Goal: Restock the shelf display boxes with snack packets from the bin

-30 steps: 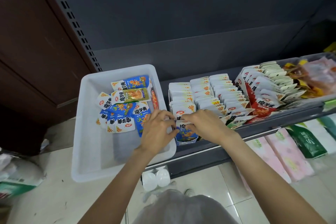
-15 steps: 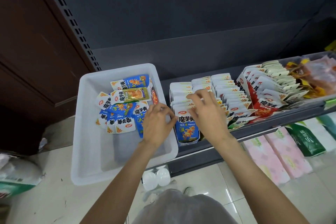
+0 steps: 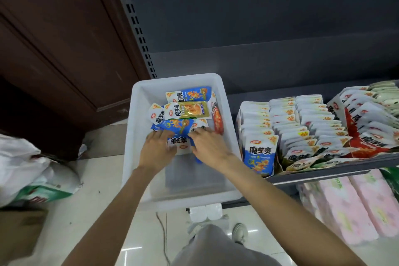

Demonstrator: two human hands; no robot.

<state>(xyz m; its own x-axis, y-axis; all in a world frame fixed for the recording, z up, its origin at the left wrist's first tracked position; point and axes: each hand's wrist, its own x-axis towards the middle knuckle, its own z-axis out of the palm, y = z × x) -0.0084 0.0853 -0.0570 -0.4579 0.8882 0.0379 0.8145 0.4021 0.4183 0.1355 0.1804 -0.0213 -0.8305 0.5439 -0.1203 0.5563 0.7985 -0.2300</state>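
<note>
Shelf [image 3: 323, 176], white bin [image 3: 138, 136]: left hand [image 3: 157, 153], right hand [image 3: 210, 147] apparently flat on packets [image 3: 179, 134]; gather same-flavour ones squarely before lifting.

Both hands [image 3: 183, 147] left the display box [image 3: 258, 142] for the bin's [image 3: 138, 136] packets [image 3: 180, 124]

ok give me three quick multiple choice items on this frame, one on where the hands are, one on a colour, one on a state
1. Where are both hands?
A. in the white bin
B. on the shelf boxes
C. on the floor

2. What colour is the front packet of the leftmost shelf row?
A. green
B. blue and white
C. pink

3. How are the shelf boxes?
A. empty
B. tipped over
C. packed with upright packets

Key: 1 A, the left hand and right hand lie on packets inside the white bin. 2 B, the front packet shows it. 3 C, the shelf boxes hold dense rows.
</note>
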